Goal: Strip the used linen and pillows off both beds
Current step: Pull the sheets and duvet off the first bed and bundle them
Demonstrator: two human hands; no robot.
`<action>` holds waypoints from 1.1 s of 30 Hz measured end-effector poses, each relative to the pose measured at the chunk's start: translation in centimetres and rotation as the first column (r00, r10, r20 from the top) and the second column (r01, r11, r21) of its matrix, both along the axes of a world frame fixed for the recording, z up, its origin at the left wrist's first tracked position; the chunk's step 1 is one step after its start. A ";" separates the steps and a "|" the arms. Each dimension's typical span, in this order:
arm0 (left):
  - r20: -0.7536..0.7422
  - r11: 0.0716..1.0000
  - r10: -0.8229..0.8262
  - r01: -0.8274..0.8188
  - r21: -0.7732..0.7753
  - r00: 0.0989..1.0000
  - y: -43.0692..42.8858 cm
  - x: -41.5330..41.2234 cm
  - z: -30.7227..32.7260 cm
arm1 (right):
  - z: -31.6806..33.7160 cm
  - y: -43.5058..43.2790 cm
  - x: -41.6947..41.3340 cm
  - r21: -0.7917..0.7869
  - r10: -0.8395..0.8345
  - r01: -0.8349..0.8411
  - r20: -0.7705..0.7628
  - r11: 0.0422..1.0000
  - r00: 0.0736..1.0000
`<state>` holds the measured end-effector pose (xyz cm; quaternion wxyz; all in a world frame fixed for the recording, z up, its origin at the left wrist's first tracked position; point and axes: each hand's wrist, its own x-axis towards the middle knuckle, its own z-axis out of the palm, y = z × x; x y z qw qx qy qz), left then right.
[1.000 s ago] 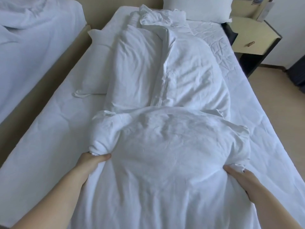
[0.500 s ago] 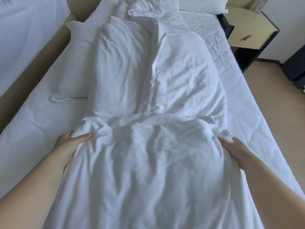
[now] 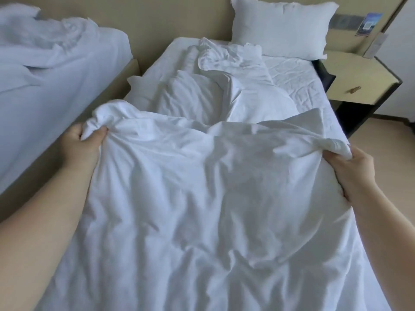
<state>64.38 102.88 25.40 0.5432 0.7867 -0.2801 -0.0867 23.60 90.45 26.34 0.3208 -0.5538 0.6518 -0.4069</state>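
A beige wall (image 3: 179,16) is seen at the far end of the room. To the right a pale yellow nightstand (image 3: 359,75) with a dark base is set, a small handle (image 3: 354,89) fixed on its front. Light tan floor (image 3: 388,142) is lit evenly by soft light

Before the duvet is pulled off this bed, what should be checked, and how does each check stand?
1. Left hand grips a duvet corner: ok.
2. Right hand grips the opposite corner: ok.
3. Headboard pillow not covered by the duvet: ok.
4. Side pillow clear of the duvet: not ok, partly under it, may drag.
5. Floor at the bed's foot free: cannot tell, out of view.
6. Other bed stripped: not ok, linen lies on it.
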 end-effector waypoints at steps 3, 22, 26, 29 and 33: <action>0.072 0.898 -0.033 -0.003 0.440 0.997 -1.2 -0.7 -4.3 | -4.5 -2.4 -0.2 0.212 0.040 0.034 -0.336 0.977 0.941; 0.048 0.496 -0.271 0.097 0.863 0.961 11.8 -6.8 -12.9 | -11.7 9.4 -0.9 0.299 0.330 -0.140 -0.827 0.944 0.456; -0.298 0.675 -0.002 0.221 0.704 0.955 17.0 -6.0 -12.0 | -10.5 14.0 -6.1 0.537 -0.019 0.189 -0.306 0.822 0.952; -0.453 0.758 0.016 0.284 0.587 0.891 20.7 -6.1 -11.3 | -11.2 19.9 -7.2 0.634 -0.045 0.114 -0.124 0.765 0.991; -0.543 0.818 0.072 0.263 0.512 0.837 23.1 -5.6 -10.7 | -11.3 23.6 -8.5 0.673 -0.088 0.105 -0.060 0.732 0.994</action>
